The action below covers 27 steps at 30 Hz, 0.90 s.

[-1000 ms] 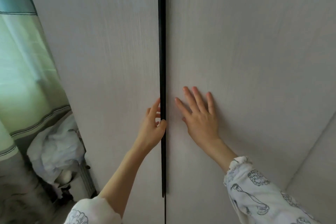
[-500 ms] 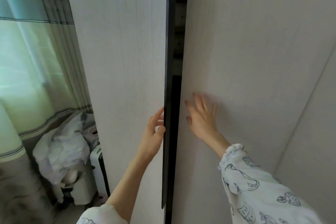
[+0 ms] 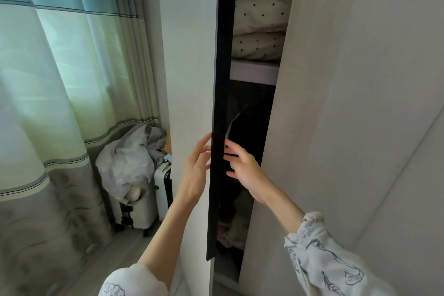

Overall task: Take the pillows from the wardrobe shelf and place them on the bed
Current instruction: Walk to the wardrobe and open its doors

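Note:
Two cream pillows with black dots lie stacked on a wardrobe shelf [image 3: 254,70], the upper pillow [image 3: 263,13] on the lower pillow [image 3: 258,47]. They show through the gap between the left wardrobe door [image 3: 189,55] and the right wardrobe door [image 3: 324,79]; their right parts are hidden by the right door. My left hand [image 3: 195,170] lies on the outer face of the left door, fingertips at its dark edge strip [image 3: 219,103]. My right hand [image 3: 245,170] reaches into the gap, its spread fingers touching the same strip from inside. Both hands are well below the pillows.
Dark hanging clothes [image 3: 247,132] fill the space under the shelf. To the left hang green and grey curtains [image 3: 60,79]. A white suitcase [image 3: 163,187] with a pile of grey cloth [image 3: 127,163] stands on the floor beside the wardrobe.
The left door has swung open toward me, widening the gap and revealing the pillows. My right hand has left the right door's face and moved into the gap.

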{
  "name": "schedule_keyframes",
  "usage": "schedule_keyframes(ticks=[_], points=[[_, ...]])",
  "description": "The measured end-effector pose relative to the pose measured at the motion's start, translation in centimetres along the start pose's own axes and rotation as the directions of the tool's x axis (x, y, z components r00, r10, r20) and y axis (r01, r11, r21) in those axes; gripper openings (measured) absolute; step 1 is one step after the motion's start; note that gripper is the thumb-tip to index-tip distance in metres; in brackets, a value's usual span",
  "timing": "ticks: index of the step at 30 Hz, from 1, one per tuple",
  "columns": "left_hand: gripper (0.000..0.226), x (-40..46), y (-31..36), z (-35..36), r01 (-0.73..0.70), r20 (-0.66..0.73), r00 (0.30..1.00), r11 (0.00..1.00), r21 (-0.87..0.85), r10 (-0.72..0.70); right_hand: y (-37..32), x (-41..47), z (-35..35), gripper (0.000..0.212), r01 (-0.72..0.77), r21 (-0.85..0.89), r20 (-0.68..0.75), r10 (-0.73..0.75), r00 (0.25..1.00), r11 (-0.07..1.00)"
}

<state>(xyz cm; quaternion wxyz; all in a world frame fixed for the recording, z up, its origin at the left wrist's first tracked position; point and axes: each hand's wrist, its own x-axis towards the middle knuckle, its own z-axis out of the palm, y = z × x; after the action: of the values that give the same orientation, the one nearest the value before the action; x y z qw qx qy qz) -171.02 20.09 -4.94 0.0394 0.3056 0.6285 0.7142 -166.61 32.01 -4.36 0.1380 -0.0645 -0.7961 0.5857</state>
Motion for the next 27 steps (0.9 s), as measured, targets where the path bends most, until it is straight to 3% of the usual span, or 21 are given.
schedule_keyframes(ticks=[8,18,25,27], points=[[0.041,-2.3,0.3,-12.0,0.054,-0.001,0.999,0.998,-0.027,-0.054,-3.0,-0.7,8.9,0.045,-0.003,0.005,0.057,0.002,0.998,1.000],[0.033,-3.1,0.7,-23.3,0.060,-0.193,0.979,0.997,-0.056,-0.070,-7.1,1.1,21.9,0.048,-0.054,0.124,0.171,0.032,0.985,0.991],[0.037,-2.6,1.4,-28.9,0.176,-0.139,0.974,0.984,-0.041,-0.180,-8.8,3.1,25.9,0.048,-0.107,0.125,0.258,0.071,0.964,0.986],[0.037,-3.1,1.6,-29.5,0.178,-0.208,0.963,0.984,0.003,-0.174,-8.2,3.6,26.1,0.048,-0.092,0.073,0.261,0.070,0.963,0.993]])
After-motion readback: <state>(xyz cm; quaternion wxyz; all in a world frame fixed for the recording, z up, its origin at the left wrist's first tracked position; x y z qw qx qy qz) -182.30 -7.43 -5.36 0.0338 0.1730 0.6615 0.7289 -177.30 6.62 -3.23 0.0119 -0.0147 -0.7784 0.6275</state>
